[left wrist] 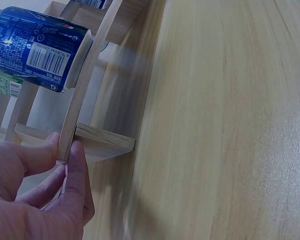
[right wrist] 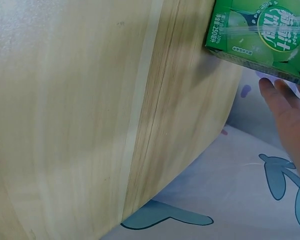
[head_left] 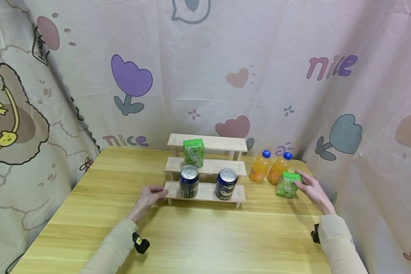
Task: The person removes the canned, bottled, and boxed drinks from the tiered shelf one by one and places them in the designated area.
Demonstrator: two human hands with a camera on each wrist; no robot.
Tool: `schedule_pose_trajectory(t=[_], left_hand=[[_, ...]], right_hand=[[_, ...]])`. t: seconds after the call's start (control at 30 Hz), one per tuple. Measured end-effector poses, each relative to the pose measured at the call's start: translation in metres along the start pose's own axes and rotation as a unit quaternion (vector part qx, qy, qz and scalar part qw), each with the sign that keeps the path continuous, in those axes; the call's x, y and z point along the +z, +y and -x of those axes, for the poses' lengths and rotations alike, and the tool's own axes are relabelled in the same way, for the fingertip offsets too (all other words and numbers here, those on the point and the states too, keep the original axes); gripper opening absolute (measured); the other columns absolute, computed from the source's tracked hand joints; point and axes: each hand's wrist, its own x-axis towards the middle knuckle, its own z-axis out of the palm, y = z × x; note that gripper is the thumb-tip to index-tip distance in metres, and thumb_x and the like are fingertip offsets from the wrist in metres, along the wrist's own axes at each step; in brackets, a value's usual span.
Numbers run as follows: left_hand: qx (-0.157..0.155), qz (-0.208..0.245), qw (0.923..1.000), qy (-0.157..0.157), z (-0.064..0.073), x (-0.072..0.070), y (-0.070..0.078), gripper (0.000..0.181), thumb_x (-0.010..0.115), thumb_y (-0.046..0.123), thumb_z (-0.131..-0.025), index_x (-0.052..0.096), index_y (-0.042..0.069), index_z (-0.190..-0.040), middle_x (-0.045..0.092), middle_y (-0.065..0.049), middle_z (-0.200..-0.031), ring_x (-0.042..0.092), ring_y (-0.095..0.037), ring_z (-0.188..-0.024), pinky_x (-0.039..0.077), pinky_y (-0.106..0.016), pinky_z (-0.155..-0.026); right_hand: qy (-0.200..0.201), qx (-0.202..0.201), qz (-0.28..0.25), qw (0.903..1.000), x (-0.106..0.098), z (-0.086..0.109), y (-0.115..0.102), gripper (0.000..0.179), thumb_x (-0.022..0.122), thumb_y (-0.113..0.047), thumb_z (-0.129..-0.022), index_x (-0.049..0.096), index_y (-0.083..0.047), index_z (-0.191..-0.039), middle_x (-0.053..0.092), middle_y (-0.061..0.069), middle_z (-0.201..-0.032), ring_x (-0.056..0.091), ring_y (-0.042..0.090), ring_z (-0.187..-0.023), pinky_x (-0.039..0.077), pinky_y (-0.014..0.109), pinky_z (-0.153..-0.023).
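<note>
Steadying the three-tier wooden shelf (head_left: 222,143) while a green juice carton (head_left: 287,185) is reached for appears to be the step in hand. The end of the lowest tier (head_left: 206,191) is pinched by the left hand (head_left: 148,198). The right hand (head_left: 313,192) is held loosely spread just right of the carton, which is set on the tabletop (head_left: 198,236); whether contact is made cannot be told. Between the hands, two Pepsi cans (head_left: 189,182) and another green carton (head_left: 193,153) are borne by the shelf; orange soda bottles (head_left: 260,167) are seen left of the right hand. Next, the right fingers probably need to be closed around the carton.
</note>
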Motion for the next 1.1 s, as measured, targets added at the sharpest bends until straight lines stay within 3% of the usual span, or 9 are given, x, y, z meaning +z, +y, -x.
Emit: schedule_pose_trajectory(t=[0.2,0.43,0.57,0.67,0.8,0.93,1.03,1.1], left_hand=[[0.001,0.001,1.0,-0.003,0.001,0.001,0.0,0.042,0.064,0.004,-0.097,0.052,-0.021,-0.129,0.068,-0.03,-0.116,0.069,-0.01,-0.083,0.064,-0.028,-0.082],[0.002,0.004,1.0,-0.003,0.001,0.001,0.0,0.042,0.064,0.004,-0.097,0.053,-0.022,-0.128,0.068,-0.029,-0.114,0.069,-0.01,-0.083,0.064,-0.024,-0.079],[0.002,0.004,1.0,-0.001,0.001,0.001,0.0,0.042,0.064,0.004,-0.097,0.053,-0.021,-0.128,0.069,-0.027,-0.113,0.069,-0.01,-0.082,0.064,-0.024,-0.078],[0.001,0.004,1.0,-0.001,0.002,0.001,0.001,0.042,0.064,0.004,-0.097,0.053,-0.022,-0.129,0.068,-0.029,-0.114,0.069,-0.01,-0.083,0.064,-0.024,-0.079],[0.004,0.009,1.0,-0.002,0.001,0.001,0.001,0.043,0.064,0.003,-0.097,0.051,-0.023,-0.129,0.065,-0.033,-0.117,0.069,-0.011,-0.085,0.064,-0.024,-0.079],[0.008,0.016,0.9998,-0.002,0.001,0.002,0.002,0.043,0.063,0.001,-0.096,0.05,-0.024,-0.128,0.063,-0.037,-0.118,0.069,-0.01,-0.083,0.064,-0.023,-0.078],[0.01,0.023,0.9997,0.0,0.0,0.002,0.001,0.042,0.064,-0.001,-0.096,0.05,-0.026,-0.127,0.063,-0.039,-0.118,0.069,-0.009,-0.081,0.064,-0.021,-0.076],[0.012,0.024,0.9996,0.0,0.0,0.002,0.001,0.042,0.063,-0.001,-0.095,0.05,-0.027,-0.126,0.063,-0.039,-0.118,0.069,-0.008,-0.079,0.064,-0.021,-0.075]], right_hand=[[0.037,-0.021,0.0,0.9991,0.001,0.002,-0.005,0.073,0.049,-0.029,-0.107,0.007,0.001,-0.159,0.007,0.028,-0.166,0.009,0.05,-0.152,0.013,0.07,-0.123],[0.143,-0.084,0.045,0.9851,0.011,-0.001,-0.028,0.069,0.053,-0.034,-0.105,0.022,0.001,-0.157,0.025,0.031,-0.162,0.025,0.05,-0.147,0.024,0.068,-0.121],[0.21,-0.111,0.057,0.9697,0.019,-0.004,-0.042,0.062,0.056,-0.033,-0.104,0.034,-0.002,-0.154,0.039,0.027,-0.156,0.042,0.031,-0.139,0.038,0.055,-0.12],[0.241,-0.129,0.048,0.9608,0.025,-0.005,-0.054,0.058,0.06,-0.029,-0.102,0.04,-0.005,-0.152,0.046,0.02,-0.152,0.048,0.008,-0.128,0.045,0.03,-0.116],[0.256,-0.153,0.018,0.9543,0.034,-0.006,-0.07,0.055,0.064,-0.02,-0.099,0.045,-0.004,-0.149,0.058,-0.001,-0.138,0.049,-0.004,-0.118,0.046,0.009,-0.102],[0.248,-0.167,0.019,0.9539,0.045,-0.005,-0.086,0.055,0.065,-0.019,-0.099,0.046,-0.003,-0.148,0.051,-0.028,-0.12,0.051,-0.001,-0.117,0.044,0.009,-0.099],[0.235,-0.183,0.018,0.9544,0.055,-0.004,-0.096,0.053,0.065,-0.017,-0.099,0.046,-0.001,-0.146,0.051,-0.03,-0.118,0.05,-0.002,-0.116,0.044,0.009,-0.099],[0.228,-0.196,0.009,0.9537,0.062,-0.005,-0.103,0.052,0.065,-0.015,-0.099,0.047,0.002,-0.144,0.055,-0.021,-0.121,0.051,-0.003,-0.115,0.044,0.008,-0.1]])
